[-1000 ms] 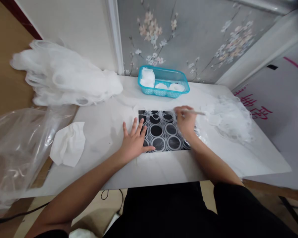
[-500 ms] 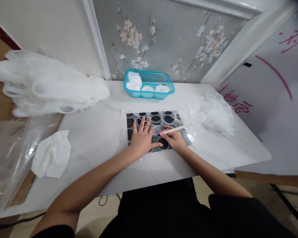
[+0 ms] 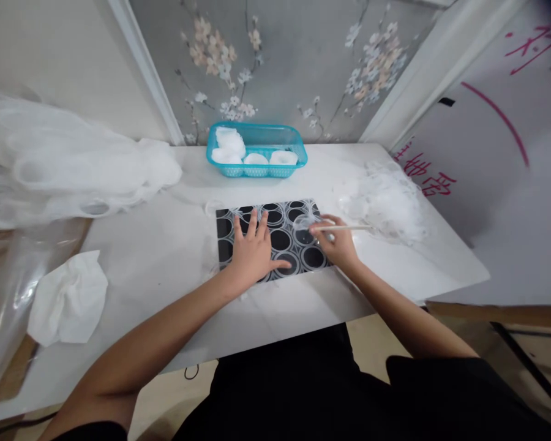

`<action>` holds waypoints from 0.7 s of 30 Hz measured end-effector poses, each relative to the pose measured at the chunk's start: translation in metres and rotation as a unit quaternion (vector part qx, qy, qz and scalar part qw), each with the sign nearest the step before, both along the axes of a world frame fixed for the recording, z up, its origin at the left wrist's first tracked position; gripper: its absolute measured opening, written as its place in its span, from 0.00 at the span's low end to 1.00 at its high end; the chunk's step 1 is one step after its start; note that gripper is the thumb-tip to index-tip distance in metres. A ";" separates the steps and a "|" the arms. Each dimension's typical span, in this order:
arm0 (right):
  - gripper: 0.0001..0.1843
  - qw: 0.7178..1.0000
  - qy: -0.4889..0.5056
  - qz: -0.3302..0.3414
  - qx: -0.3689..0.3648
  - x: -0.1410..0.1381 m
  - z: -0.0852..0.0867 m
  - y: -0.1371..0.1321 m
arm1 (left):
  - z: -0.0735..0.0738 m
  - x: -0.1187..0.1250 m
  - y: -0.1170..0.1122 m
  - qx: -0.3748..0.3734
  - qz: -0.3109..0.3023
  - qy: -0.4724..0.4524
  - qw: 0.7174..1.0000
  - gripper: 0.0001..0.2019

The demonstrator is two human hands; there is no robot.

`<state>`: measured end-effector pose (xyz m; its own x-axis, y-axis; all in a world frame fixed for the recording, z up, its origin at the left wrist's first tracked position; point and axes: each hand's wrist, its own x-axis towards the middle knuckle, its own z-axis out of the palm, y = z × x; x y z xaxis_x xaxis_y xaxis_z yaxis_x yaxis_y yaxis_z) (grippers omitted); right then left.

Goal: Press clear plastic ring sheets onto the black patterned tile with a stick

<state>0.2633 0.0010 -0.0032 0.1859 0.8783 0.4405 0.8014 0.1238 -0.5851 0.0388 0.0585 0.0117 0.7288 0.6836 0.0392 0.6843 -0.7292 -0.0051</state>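
A black sheet [image 3: 281, 241] patterned with rows of pale circles lies flat on the white table. My left hand [image 3: 252, 251] rests on its left part, palm down with fingers spread, holding nothing. At the sheet's upper right edge, my right hand [image 3: 340, 245] is closed around a thin pale stick [image 3: 360, 228], which points left and right. A clear, thin ring-shaped piece [image 3: 304, 224] hangs over the sheet at the fingertips; whether the stick or the fingers carry it, I cannot tell.
A blue plastic basket [image 3: 257, 130] with white round pieces stands against the wall. Right of the sheet sits a heap of clear thin rings [image 3: 390, 205]. At left are a big white translucent pile [image 3: 73, 165], a crumpled white tissue [image 3: 71, 300] and clear plastic film [image 3: 13, 306].
My right hand has moved right and up across the sheet, and the stick lies more level. The clear ring piece now shows at its fingertips. My left hand stays spread; the whole view has shifted.
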 end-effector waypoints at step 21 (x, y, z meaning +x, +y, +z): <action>0.09 0.987 -0.130 -0.083 0.042 0.029 0.009 0.000 | -0.002 0.054 0.001 -0.023 -0.036 0.045 0.998 0.51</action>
